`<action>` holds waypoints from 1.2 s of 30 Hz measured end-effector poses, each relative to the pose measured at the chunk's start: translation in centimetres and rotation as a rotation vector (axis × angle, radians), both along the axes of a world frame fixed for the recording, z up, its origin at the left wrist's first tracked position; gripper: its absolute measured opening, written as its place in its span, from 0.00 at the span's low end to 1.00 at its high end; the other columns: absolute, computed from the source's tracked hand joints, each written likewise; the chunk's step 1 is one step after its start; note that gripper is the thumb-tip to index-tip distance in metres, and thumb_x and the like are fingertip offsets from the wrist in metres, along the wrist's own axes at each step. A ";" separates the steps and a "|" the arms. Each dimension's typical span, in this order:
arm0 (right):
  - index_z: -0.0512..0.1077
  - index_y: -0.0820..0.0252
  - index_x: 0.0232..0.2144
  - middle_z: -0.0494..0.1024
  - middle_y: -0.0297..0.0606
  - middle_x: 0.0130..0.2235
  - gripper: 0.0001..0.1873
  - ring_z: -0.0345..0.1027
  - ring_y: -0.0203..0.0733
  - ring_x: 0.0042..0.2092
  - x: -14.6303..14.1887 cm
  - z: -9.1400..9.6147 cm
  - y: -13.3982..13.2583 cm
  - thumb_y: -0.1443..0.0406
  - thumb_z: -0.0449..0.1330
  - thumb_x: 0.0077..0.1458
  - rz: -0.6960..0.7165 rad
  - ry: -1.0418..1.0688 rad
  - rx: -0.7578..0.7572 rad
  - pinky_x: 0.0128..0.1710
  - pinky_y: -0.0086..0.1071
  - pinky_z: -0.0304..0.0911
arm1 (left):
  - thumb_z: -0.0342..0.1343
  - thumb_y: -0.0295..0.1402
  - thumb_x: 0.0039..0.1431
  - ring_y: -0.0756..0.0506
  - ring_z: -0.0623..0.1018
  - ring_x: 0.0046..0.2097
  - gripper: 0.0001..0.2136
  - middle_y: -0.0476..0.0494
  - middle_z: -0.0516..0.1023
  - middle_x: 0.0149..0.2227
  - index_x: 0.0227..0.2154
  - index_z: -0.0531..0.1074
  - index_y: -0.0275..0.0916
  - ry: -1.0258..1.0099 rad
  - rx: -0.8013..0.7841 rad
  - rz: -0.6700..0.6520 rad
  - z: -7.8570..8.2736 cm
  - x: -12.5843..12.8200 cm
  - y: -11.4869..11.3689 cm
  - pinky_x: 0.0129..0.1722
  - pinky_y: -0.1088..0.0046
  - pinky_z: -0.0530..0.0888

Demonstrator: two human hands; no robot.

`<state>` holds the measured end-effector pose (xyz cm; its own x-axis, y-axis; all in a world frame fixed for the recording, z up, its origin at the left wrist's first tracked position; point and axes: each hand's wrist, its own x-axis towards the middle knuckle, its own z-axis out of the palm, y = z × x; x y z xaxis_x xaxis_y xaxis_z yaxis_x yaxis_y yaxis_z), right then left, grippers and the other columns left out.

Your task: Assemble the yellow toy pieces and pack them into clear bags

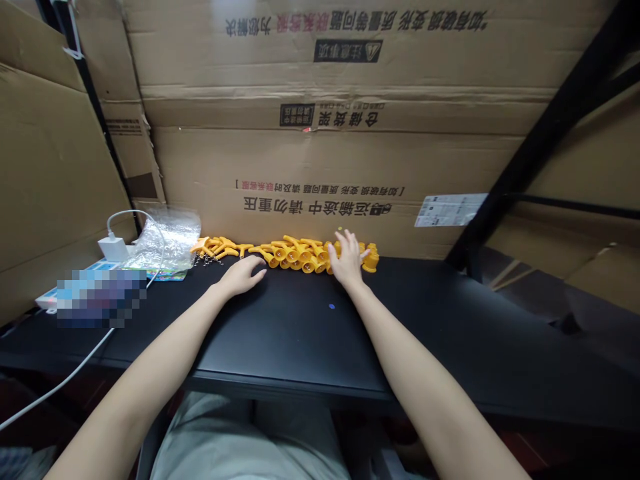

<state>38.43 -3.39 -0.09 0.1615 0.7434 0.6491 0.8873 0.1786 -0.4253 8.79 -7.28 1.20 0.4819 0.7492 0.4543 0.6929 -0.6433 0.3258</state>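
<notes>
A row of several small yellow plastic parts point(295, 253) lies along the back of the black table point(300, 333), against a cardboard wall. My right hand point(347, 259) rests on the right end of that row with its fingers spread open. My left hand point(243, 275) lies palm down on the table just in front of the row, fingers loosely curled and holding nothing that I can see. More yellow parts point(217, 248) lie scattered to the left of the row.
A crumpled clear plastic bag point(165, 240) sits at the back left. Beside it are a white charger point(114, 248) with its cable and a power strip point(50, 300). Cardboard boxes point(325, 133) wall in the back and left. A black metal frame point(540, 133) slants on the right.
</notes>
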 end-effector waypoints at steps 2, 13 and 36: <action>0.58 0.57 0.59 0.49 0.49 0.66 0.26 0.38 0.57 0.66 1.3 0.1 0.0 0.60 0.44 0.59 -0.146 0.033 0.042 0.57 0.69 0.32 | 0.48 0.35 0.59 0.44 0.76 0.43 0.12 0.41 0.77 0.42 0.39 0.73 0.37 0.028 0.006 -0.004 0.1 0.0 0.0 0.45 0.66 0.72; 0.75 0.56 0.45 0.69 0.49 0.54 0.19 0.51 0.58 0.61 6.6 -2.6 0.7 0.60 0.49 0.57 -0.438 0.278 -0.423 0.57 0.65 0.39 | 0.48 0.33 0.59 0.45 0.76 0.40 0.11 0.42 0.79 0.38 0.36 0.75 0.36 0.088 0.008 0.015 0.0 0.1 0.1 0.42 0.71 0.70; 0.59 0.58 0.59 0.53 0.57 0.61 0.28 0.40 0.58 0.65 5.0 -1.9 -0.4 0.62 0.49 0.57 -0.417 0.188 -0.293 0.57 0.67 0.30 | 0.48 0.23 0.51 0.31 0.55 0.64 0.21 0.34 0.61 0.60 0.48 0.69 0.45 -0.031 -0.141 0.939 -2.0 -8.7 4.5 0.53 0.43 0.60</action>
